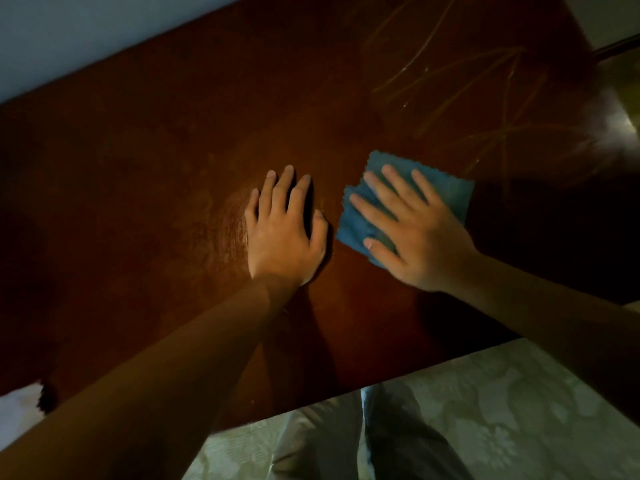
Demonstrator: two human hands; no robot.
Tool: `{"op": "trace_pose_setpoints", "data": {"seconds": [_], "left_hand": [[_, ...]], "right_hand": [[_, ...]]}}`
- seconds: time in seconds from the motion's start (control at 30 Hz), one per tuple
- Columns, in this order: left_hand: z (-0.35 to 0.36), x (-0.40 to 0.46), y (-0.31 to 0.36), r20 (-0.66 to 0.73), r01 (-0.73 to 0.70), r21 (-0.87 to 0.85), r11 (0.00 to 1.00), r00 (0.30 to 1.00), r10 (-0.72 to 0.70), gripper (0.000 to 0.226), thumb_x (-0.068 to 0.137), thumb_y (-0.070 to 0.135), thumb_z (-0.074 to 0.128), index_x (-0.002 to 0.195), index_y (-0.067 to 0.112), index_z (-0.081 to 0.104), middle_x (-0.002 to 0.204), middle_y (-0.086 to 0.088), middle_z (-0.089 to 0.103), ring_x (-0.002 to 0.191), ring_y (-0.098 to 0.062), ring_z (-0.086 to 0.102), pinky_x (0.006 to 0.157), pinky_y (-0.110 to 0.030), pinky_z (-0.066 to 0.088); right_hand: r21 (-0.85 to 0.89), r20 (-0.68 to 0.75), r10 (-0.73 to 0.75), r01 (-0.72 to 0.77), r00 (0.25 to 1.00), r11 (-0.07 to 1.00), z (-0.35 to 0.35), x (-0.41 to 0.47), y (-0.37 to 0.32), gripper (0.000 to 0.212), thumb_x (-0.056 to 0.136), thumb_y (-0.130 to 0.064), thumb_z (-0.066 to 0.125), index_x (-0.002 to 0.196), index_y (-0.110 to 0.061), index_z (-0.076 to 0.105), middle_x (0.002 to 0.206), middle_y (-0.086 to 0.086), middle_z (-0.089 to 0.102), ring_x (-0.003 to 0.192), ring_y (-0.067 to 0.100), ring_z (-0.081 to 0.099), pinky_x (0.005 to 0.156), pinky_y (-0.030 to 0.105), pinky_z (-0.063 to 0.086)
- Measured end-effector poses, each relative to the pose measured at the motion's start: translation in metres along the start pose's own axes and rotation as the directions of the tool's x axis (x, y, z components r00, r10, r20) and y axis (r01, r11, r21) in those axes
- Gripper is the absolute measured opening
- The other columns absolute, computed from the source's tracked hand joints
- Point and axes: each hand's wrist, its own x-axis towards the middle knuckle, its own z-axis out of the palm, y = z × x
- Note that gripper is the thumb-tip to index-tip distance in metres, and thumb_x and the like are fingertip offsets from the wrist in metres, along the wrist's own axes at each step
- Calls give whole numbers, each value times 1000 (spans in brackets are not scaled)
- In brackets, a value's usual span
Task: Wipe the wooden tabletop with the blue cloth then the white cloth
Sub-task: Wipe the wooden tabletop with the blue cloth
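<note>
Right hand point(412, 233) flat on the blue cloth point(450, 194), fingers straight and spread wide, not curled round it; pressing down so the whole cloth rubs the wood and does not bunch up; thumb low on the near corner, likely to keep that corner from slipping away. Blue cloth folded into a small square with zigzag edges, lying on the wooden tabletop point(156, 168), a bit right of the middle; near the pale scratchy lines point(502, 109) at the far right, which look like marks in the wood and may not rub off.

Left hand point(282, 230) just beside the cloth but not touching it; open and flat on the bare wood, fingers together, holding nothing; probably there to lean on and stay steady while reaching across. Faint dusty smears point(221, 220) around that hand, so plenty of wiping left, by the look of it.

White cloth point(20, 407) far off at the near left edge, half out of view, well apart from both hands; waiting for its turn after the blue one. Patterned floor point(485, 410) and grey trouser legs point(329, 441) below the near table edge.
</note>
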Motion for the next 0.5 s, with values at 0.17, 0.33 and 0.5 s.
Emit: {"op": "trace_pose_setpoints", "data": {"seconds": [0.17,0.33,0.5], "left_hand": [[-1,1,-1,10,5,12,1000,1000,-5,52,99,43,37,146,21,41,158,-3,34,150,-22,17,121,-43,7],[-2,1,0,20,10,30,1000,1000,-11,53,98,41,39,146,19,41,158,-5,34,150,-23,18,121,-44,10],[-5,3,3,33,10,40,999,999,-11,53,98,41,39,146,18,42,157,-6,36,150,-25,20,121,-45,10]], "right_hand": [[-43,96,-42,46,995,998,2,-31,-12,62,101,-49,35,155,-18,38,163,15,30,153,35,22,121,59,20],[-72,141,-27,37,990,997,2,-29,-13,65,99,-52,33,156,-22,32,165,13,27,154,34,20,122,58,17],[-82,162,-43,56,986,995,2,-23,-10,67,97,-54,37,157,-26,29,165,12,25,154,32,18,123,58,15]]}}
